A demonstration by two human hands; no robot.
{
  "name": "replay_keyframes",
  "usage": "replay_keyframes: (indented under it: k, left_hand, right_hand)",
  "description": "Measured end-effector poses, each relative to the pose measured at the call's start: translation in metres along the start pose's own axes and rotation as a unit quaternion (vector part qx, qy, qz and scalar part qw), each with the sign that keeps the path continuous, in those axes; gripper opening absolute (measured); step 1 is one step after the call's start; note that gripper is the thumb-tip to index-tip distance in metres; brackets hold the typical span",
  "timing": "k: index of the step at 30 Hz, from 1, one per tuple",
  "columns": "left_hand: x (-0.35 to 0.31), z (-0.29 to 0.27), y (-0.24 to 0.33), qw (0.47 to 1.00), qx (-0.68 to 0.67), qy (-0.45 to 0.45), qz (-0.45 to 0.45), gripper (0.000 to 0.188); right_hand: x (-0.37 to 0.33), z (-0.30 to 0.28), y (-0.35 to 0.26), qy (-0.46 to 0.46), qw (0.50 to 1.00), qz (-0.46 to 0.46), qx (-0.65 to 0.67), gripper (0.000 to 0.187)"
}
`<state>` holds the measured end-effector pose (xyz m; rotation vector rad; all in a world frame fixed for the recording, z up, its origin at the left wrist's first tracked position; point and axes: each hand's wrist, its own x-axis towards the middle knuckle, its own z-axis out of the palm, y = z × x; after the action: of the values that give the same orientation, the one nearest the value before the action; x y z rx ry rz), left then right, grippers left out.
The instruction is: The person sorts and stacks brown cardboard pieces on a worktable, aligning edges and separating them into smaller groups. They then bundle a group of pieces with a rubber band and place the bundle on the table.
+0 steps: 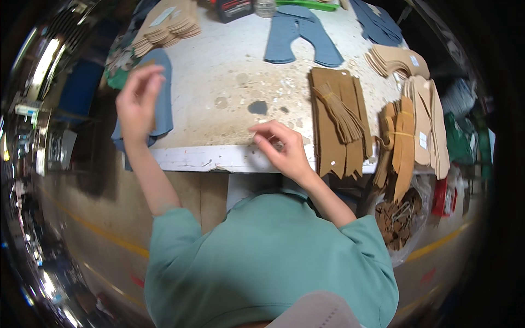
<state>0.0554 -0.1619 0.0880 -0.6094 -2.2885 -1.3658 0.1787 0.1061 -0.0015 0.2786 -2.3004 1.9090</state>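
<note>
At the left side of the table my left hand (139, 104) is raised over a stack of blue cut pieces (163, 82), partly hiding a brown piece on top. Its fingers are bent and slightly blurred, with the thumb apart and nothing visible between them. My right hand (285, 148) hovers by the table's front edge, thumb and forefinger a little apart, the other fingers curled. I see nothing held in it. Just beyond lies a small dark grey patch (257, 107) on the tabletop. Right of that hand sit stacked brown strips (327, 131) with a banded bundle (342, 112) across them.
The stained white table (219, 71) also bears blue curved pieces (295, 33), beige stacks (167, 24) at far left and beige pieces (429, 120) at right. Tan bundles (403, 142) overhang the right edge above a plastic bag of brown scraps (396, 221). A dark bottle (234, 8) stands at the back.
</note>
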Motion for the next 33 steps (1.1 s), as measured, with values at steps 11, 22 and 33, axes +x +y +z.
replay_keyframes:
  k: [11,22,33]
  left_hand:
    - [-0.108,0.193,0.047,0.837,-0.424,-0.234,-0.255,0.023]
    - [-0.113,0.192,0.056,0.728,-0.583,-0.174,-0.315,0.061]
    - [-0.092,0.163,0.032,0.789,-0.487,-0.215,-0.308,0.043]
  right_hand:
    - [-0.011,-0.108,-0.006,0.168,0.832,0.023,-0.529,0.046]
    - [-0.013,-0.031,-0.02,0.114,0.98,-0.047,-0.159,0.032]
    - [-0.031,-0.132,-0.064,0.165,0.941,-0.06,-0.289,0.024]
